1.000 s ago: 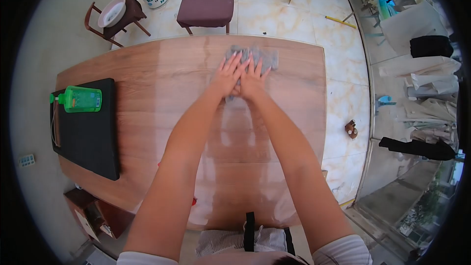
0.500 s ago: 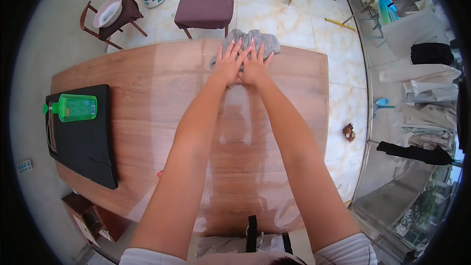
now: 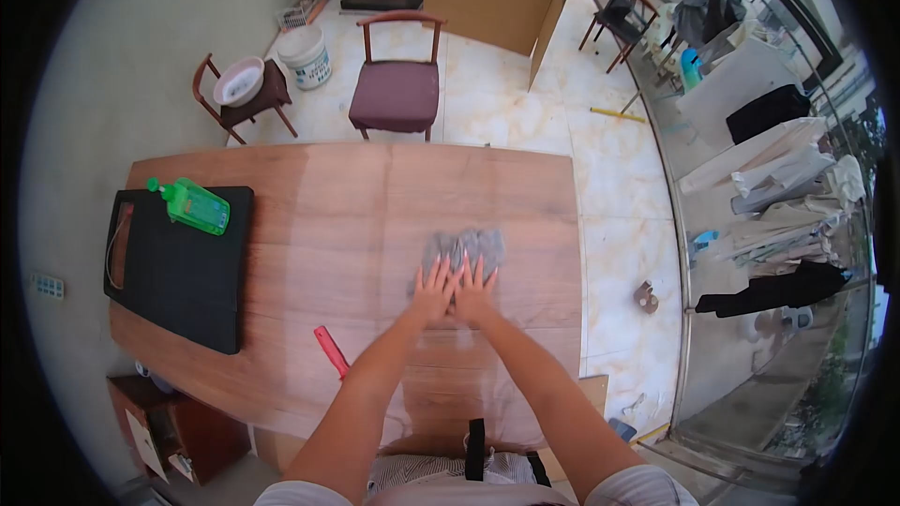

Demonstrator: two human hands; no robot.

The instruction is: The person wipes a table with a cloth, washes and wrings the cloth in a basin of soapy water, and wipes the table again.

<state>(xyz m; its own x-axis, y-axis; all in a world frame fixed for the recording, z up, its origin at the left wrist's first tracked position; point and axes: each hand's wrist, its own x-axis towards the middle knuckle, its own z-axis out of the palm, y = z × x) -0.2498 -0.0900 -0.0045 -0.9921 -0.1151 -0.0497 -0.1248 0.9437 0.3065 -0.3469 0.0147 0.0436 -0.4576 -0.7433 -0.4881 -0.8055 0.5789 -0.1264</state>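
Note:
A grey cloth (image 3: 484, 242) lies bunched on the wooden tabletop (image 3: 328, 215), right of its middle. My left hand (image 3: 434, 294) presses flat on the cloth's near edge with fingers stretched out. Beside it, touching at the thumbs, my right hand (image 3: 475, 296) also lies flat on the cloth, fingers spread. Neither hand is wrapped round it. Faint wet streaks show on the wood near my arms. A red handle (image 3: 330, 351) lies left of my left forearm, which hides its lower end.
A green pump bottle (image 3: 199, 207) lies on a black panel (image 3: 178, 272) at the table's left. Beyond the far edge stand a purple-seated chair (image 3: 396, 98), a white bucket (image 3: 305, 58) and a chair holding a basin (image 3: 239, 81). Clothes (image 3: 797, 197) hang at the right.
Both hands and the cloth have come back from the table's far edge toward me. The view has tilted up, and more of the red handle shows.

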